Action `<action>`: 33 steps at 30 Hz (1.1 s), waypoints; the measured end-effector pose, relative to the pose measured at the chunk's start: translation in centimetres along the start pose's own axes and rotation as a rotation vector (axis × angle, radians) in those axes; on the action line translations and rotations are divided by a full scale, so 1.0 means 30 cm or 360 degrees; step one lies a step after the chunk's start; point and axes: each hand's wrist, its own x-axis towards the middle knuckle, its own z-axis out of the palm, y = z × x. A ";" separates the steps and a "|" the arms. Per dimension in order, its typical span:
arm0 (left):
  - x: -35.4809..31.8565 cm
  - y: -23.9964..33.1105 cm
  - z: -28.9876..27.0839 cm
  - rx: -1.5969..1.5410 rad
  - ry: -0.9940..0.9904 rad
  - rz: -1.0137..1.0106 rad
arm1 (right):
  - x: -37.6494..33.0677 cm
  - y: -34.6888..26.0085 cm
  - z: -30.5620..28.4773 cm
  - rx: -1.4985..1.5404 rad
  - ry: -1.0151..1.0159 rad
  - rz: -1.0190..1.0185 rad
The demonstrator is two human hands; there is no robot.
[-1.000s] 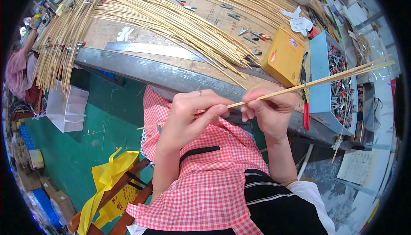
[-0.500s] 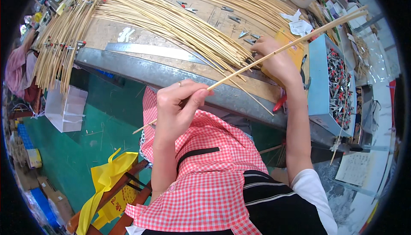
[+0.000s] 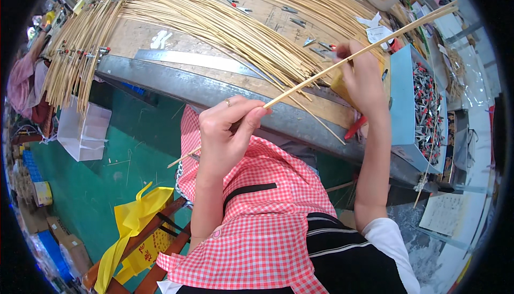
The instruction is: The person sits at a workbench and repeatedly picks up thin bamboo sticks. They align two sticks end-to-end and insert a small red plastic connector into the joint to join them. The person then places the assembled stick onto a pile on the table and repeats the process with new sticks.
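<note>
Left hand [image 3: 227, 128]: I see its grip closed to a pinch, thumb against forefinger, with a gold-coloured ring on one finger.
Pale tan, long thin wooden strips [image 3: 308, 81]: held in that pinch, they rise toward 2 o'clock from the left hand, their far tips slightly parted; a thin end shows beyond the hand at 8 o'clock.
Right hand [image 3: 367, 80]: raised at 2 o'clock from the left hand, where the strips cross it in my view; its fingers are curled and blurred, so I cannot tell whether its grip holds anything or touches the strips.
Yellow rectangular box [image 3: 341, 88]: at 8 o'clock from the right hand's middle and partly hidden by it.
Small dark metal spring clips [image 3: 309, 41]: scattered at 10 o'clock from the right hand on the brown wooden surface [image 3: 326, 109].
Pale blue open box [image 3: 402, 90]: at 4 o'clock from the right hand, heaped with red-and-silver clips [image 3: 428, 117].
Red-handled tool [image 3: 355, 127]: at 6 o'clock from the right hand.
Pale tan stack of long sticks [image 3: 225, 32]: lying at 12 o'clock from the left hand.
Flat silver metal ruler [image 3: 198, 60]: at 11 o'clock from the left hand, near the surface's steel-grey front edge [image 3: 176, 82].
Pink-and-white checked cloth apron [image 3: 262, 230]: at 6 o'clock in my view.
</note>
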 end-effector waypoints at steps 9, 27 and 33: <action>-0.004 0.000 0.031 0.0148 0.0020 0.0122 | -0.249 -0.252 0.119 0.1713 -0.0277 0.0428; -0.007 -0.016 0.047 0.0166 -0.0011 0.0207 | -0.268 -0.273 0.107 0.1547 -0.0218 0.0461; -0.005 -0.013 0.019 0.0127 -0.0352 0.0016 | -0.243 -0.199 0.092 0.1890 0.0215 0.0502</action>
